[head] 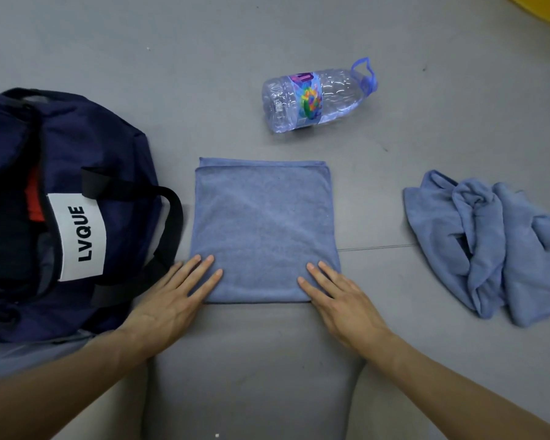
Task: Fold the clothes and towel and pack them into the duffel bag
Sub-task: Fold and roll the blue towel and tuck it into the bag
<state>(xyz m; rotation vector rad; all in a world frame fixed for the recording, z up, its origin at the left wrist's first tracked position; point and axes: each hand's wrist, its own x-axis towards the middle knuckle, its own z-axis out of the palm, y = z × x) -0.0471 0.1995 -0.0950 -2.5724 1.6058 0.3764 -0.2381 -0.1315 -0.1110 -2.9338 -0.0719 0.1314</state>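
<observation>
Folded towel centre; duffel bag left; bottle behind.

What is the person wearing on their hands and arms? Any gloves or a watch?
Nothing. The left hand and right hand are bare: no gloves, rings or watch. The left forearm and right forearm show no sleeves in view.

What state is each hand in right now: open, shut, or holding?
Left hand: open, straight fingers pressing the near left corner of the folded blue terry towel.
Right hand: open, fingers flat on its near right corner.
</observation>
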